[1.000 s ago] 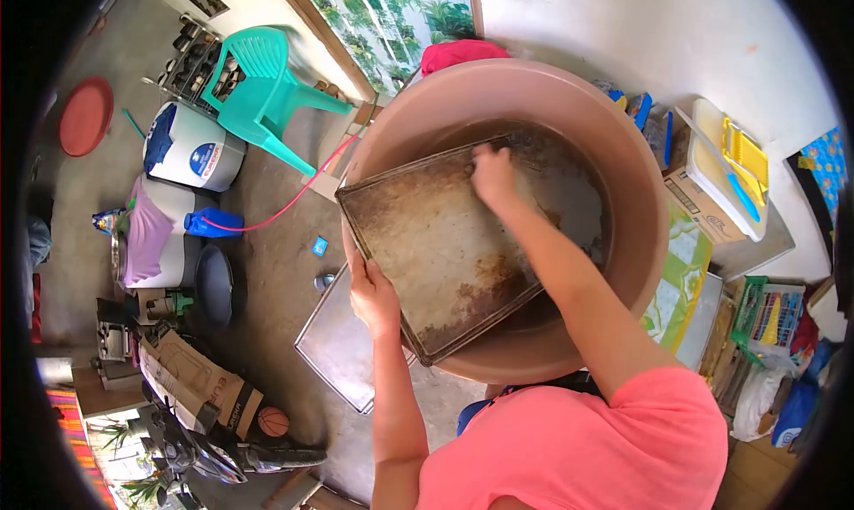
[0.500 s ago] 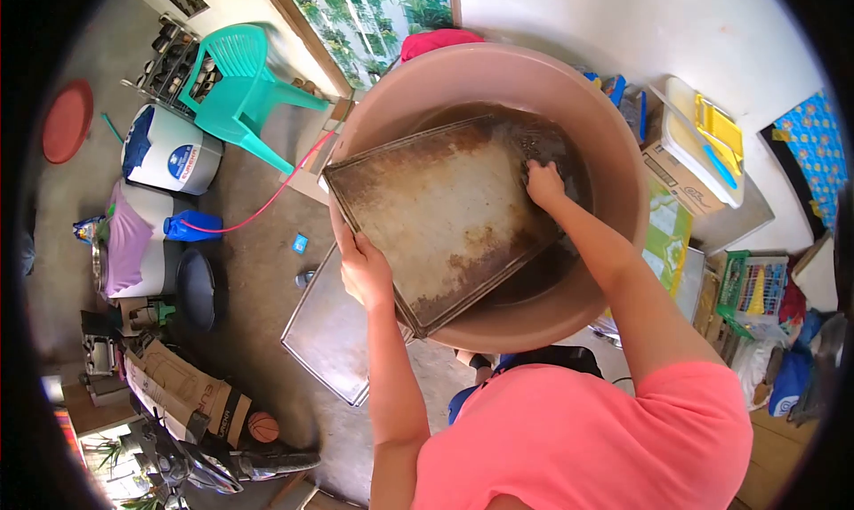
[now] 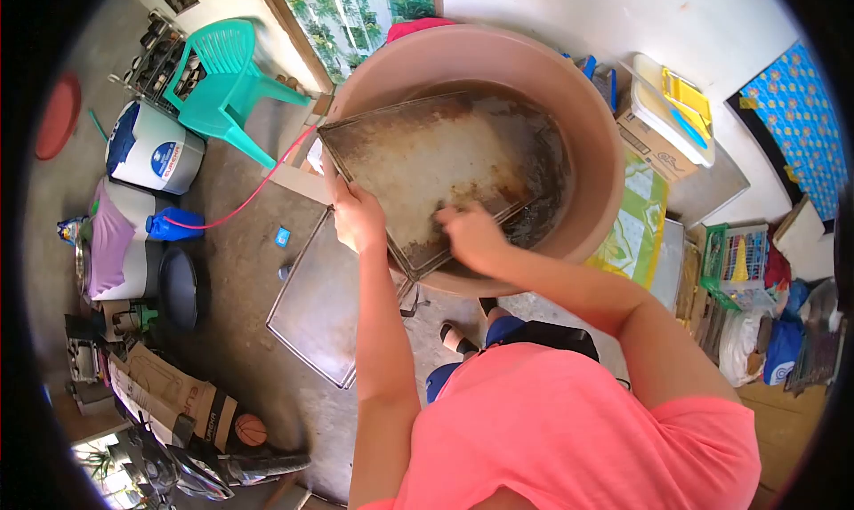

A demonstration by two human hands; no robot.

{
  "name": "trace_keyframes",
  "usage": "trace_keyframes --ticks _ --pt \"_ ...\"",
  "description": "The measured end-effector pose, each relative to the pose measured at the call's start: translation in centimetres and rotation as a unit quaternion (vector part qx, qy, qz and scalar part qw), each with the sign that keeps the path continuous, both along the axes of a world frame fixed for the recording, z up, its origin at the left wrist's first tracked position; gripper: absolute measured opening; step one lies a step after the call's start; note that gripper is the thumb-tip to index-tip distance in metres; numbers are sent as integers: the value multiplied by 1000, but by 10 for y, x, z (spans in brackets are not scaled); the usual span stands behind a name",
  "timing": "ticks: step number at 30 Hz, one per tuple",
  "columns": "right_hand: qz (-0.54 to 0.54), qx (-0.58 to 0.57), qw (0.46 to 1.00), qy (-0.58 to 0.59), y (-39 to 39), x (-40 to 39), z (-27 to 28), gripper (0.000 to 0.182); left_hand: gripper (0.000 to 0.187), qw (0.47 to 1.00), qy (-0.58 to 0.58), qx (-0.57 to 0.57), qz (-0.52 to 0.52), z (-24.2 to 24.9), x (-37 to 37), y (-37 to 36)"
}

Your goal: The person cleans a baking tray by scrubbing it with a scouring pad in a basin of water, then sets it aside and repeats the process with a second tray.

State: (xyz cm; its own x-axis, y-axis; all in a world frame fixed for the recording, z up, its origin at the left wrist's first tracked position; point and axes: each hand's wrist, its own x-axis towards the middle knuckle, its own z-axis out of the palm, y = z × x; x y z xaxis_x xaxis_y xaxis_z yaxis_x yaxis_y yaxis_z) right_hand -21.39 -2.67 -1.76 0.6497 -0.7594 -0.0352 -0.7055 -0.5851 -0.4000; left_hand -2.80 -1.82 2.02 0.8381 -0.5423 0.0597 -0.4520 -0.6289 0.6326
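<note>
A large brown tub (image 3: 583, 128) holds murky water. A rectangular metal tray (image 3: 427, 159) with brown stains lies tilted in it, its far right end in the water. My left hand (image 3: 358, 216) grips the tray's left edge, fingers wrapped round the rim. Near the tray's lower right part, my right hand (image 3: 471, 234) presses on the surface with bent fingers; whatever it holds, if anything, is too small to make out.
Another metal tray (image 3: 316, 305) lies on the floor left of my legs. A green chair (image 3: 218, 79) stands beyond the tub at the left. A pink hose (image 3: 267, 185) runs from a blue container (image 3: 175, 224). Boxes (image 3: 649, 141) stand at the right.
My right hand has moved from the tray's far right end, by the water, to its near lower part. The tray's right end sits lower in the water. My left hand still holds the left edge.
</note>
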Motion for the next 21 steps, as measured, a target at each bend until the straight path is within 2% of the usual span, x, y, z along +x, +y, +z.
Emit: trace_keyframes --ticks 1,2,5,6,7,9,11,13,15,18,19,20,21 --pt "40 -48 996 -68 18 12 18 29 39 1000 0 1 -3 2 0 0" --pt "38 4 988 -153 34 19 35 29 39 1000 0 1 -6 3 0 0" --pt "83 -89 969 -215 20 -4 -13 32 40 1000 -24 9 -13 -8 5 0" --pt "-21 32 997 -72 10 -22 10 35 40 1000 -9 17 -11 -5 4 0" --pt "-67 27 997 -2 -16 -43 -10 34 41 1000 5 26 -8 3 2 0" --pt "-180 54 982 14 -56 -78 -16 24 41 999 25 35 -6 8 -1 1" --pt "-138 9 984 108 -51 -58 -25 25 42 999 36 31 -5 8 1 -2" --pt "-91 0 994 55 -6 -10 1 25 42 999 33 29 -10 10 0 -1" --pt "-24 -53 988 -142 34 22 10 40 41 1000 16 22 -14 8 0 1" --pt "7 -66 977 -202 22 5 -4 43 39 1000 -21 14 -20 -1 4 -2" --pt "-69 28 992 -98 4 -13 3 38 39 999 -22 20 -15 -2 5 -3" --pt "-83 -12 996 -21 -22 -38 0 36 38 999 -22 28 -8 -3 5 -3" --pt "-148 -17 989 11 -47 -62 -14 32 38 999 -21 30 -8 -2 4 -3"
